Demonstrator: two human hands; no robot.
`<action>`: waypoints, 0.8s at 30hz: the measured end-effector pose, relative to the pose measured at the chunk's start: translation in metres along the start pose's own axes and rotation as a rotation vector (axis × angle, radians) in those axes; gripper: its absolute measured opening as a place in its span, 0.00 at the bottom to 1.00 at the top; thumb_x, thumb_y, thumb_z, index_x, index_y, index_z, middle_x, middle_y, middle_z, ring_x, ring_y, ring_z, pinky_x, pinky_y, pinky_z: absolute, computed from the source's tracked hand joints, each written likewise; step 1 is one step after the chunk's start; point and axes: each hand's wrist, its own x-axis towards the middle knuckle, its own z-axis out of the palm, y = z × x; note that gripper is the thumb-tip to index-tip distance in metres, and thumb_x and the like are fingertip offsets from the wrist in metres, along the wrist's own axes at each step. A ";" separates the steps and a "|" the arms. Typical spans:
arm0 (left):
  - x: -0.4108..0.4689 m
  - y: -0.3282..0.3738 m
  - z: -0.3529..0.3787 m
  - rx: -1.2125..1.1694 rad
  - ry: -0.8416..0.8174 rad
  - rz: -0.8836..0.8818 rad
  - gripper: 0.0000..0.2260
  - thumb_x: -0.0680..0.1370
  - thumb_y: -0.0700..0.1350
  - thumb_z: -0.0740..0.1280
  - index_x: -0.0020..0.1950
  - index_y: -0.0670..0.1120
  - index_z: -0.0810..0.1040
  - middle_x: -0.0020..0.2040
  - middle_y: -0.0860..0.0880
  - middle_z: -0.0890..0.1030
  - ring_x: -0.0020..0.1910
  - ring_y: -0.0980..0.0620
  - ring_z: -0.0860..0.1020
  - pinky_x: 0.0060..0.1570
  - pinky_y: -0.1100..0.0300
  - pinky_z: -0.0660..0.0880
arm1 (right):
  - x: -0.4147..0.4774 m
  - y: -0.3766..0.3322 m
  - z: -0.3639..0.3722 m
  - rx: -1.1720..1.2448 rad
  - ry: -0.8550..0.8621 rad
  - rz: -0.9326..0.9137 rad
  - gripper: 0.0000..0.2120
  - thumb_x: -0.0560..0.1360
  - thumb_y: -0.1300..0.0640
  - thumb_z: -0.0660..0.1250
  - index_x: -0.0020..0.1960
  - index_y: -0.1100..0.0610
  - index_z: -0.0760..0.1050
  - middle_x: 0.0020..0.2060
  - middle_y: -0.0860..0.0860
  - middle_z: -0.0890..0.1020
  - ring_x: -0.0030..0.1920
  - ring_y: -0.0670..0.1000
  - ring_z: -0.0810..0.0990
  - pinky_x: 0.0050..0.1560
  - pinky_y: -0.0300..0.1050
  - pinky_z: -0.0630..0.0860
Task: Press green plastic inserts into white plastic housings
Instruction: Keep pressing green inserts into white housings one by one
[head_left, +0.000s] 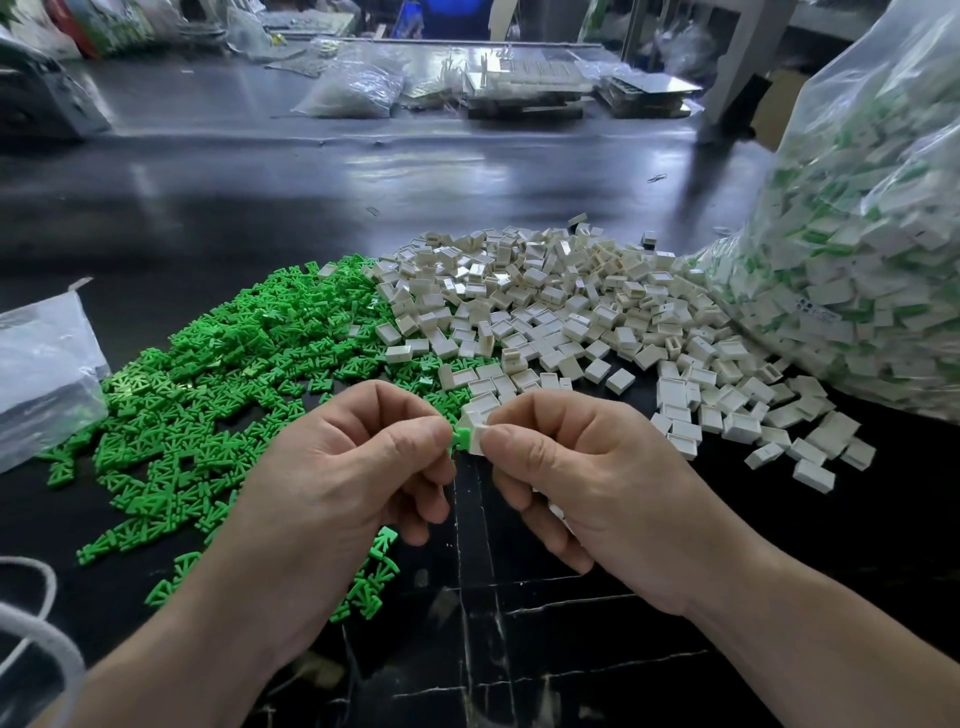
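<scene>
Two hands meet above near tabletop (519, 623). Left hand (343, 467) fingers (415, 439) pinch green insert (460, 435); right hand (587, 478) fingers (501, 441) pinch white housing (475, 422), insert touching its left end. Green insert pile (218, 374) left, white housing pile (571, 312) right. Clear bag (857, 234) of white-and-green pieces far right.

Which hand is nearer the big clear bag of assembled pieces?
Right. The right hand, pinching the white housing, is on the side toward the bag; the left hand, pinching the green insert, is farther off, by the green pile.
</scene>
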 end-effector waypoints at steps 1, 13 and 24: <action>0.000 0.000 0.000 0.012 0.001 0.001 0.09 0.66 0.52 0.72 0.39 0.48 0.81 0.34 0.44 0.80 0.29 0.49 0.77 0.27 0.61 0.73 | 0.000 0.000 0.000 -0.007 -0.002 -0.008 0.08 0.79 0.50 0.68 0.45 0.52 0.80 0.32 0.48 0.79 0.25 0.47 0.72 0.21 0.38 0.67; -0.004 0.000 0.012 -0.521 -0.365 -0.182 0.17 0.79 0.49 0.66 0.62 0.39 0.77 0.37 0.41 0.81 0.32 0.48 0.81 0.27 0.60 0.78 | 0.001 -0.001 -0.002 0.206 -0.131 0.050 0.15 0.78 0.51 0.66 0.59 0.59 0.80 0.32 0.50 0.78 0.24 0.46 0.71 0.20 0.36 0.66; -0.002 -0.001 0.016 -0.640 -0.312 -0.293 0.19 0.68 0.49 0.78 0.54 0.40 0.83 0.33 0.41 0.81 0.27 0.48 0.81 0.23 0.60 0.78 | 0.001 -0.003 -0.005 0.220 -0.157 0.123 0.18 0.77 0.49 0.68 0.59 0.62 0.77 0.31 0.50 0.77 0.23 0.45 0.70 0.19 0.35 0.64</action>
